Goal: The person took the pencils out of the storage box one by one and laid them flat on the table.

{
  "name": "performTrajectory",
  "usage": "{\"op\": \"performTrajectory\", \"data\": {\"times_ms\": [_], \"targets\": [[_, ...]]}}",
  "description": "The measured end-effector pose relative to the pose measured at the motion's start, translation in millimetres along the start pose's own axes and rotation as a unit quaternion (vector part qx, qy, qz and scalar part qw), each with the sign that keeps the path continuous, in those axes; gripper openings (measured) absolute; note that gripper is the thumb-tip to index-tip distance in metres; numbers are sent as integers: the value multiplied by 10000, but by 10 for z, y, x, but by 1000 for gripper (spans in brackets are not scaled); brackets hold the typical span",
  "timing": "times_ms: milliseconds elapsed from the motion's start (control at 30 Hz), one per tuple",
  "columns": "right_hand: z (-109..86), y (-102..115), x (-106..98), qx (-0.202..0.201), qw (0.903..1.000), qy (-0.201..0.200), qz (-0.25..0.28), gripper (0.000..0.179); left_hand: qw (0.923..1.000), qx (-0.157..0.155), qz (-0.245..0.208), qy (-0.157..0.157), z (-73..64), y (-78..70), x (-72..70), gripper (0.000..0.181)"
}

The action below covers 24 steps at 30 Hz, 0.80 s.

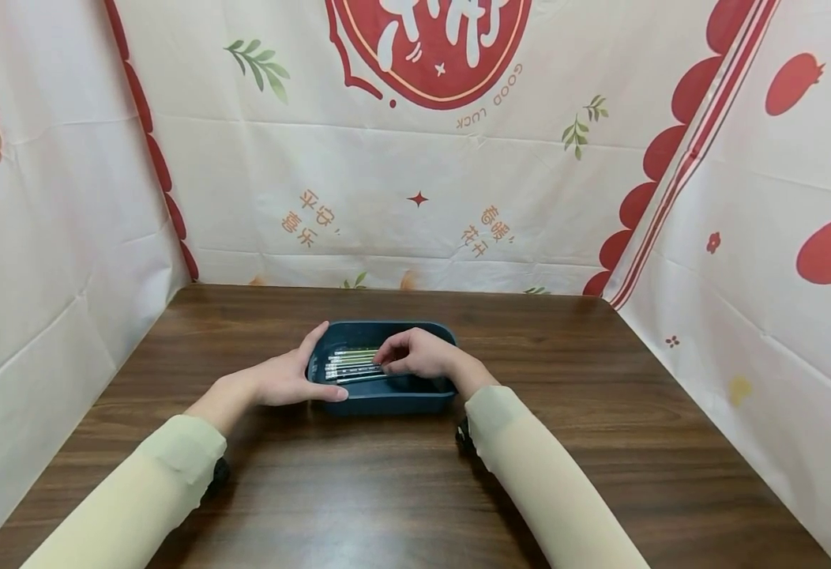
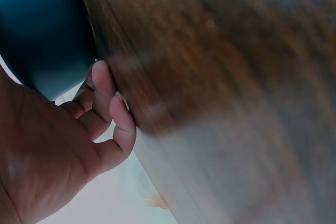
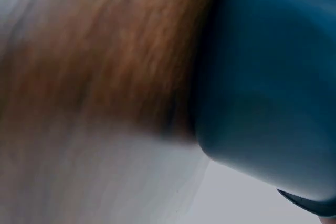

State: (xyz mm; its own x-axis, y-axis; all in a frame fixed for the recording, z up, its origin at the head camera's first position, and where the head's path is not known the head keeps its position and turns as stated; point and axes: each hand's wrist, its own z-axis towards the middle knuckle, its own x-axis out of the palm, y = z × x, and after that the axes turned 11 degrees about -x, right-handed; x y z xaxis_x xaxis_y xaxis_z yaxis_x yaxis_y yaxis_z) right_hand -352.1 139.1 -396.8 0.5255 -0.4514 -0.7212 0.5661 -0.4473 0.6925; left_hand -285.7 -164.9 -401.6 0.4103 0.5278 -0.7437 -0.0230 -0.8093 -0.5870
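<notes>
A dark blue plastic bin [image 1: 387, 405] sits on the table, with several green, black and teal pencils [image 1: 351, 362] lying side by side in its left half. My left hand [image 1: 283, 379] holds the bin's left end, thumb along the front rim and index finger toward the back corner. In the left wrist view, bent fingers of the left hand [image 2: 79, 129] are low beside the bin wall [image 2: 47, 35]. Reaching inside the bin, my right hand [image 1: 419, 353] pinches at the right ends of the pencils with bent fingers. The bin's outer wall [image 3: 268, 77] fills much of the right wrist view.
The bin stands on a dark brown wood-grain table [image 1: 359, 490], near its back edge. Printed white cloth [image 1: 401, 166] hangs behind the table and along both sides. Dark wrist devices [image 1: 464, 436] show beneath the light sleeves.
</notes>
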Motion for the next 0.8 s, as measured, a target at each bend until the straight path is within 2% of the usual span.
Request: {"op": "performTrajectory", "data": {"times_ms": [267, 800], "targets": [[14, -9, 49, 27, 9993, 200, -303, 21, 10000, -22, 18, 28, -23, -8, -2, 135], [5, 19, 55, 111, 9959, 301, -843, 16, 10000, 13, -6, 32, -12, -17, 6, 135]]}}
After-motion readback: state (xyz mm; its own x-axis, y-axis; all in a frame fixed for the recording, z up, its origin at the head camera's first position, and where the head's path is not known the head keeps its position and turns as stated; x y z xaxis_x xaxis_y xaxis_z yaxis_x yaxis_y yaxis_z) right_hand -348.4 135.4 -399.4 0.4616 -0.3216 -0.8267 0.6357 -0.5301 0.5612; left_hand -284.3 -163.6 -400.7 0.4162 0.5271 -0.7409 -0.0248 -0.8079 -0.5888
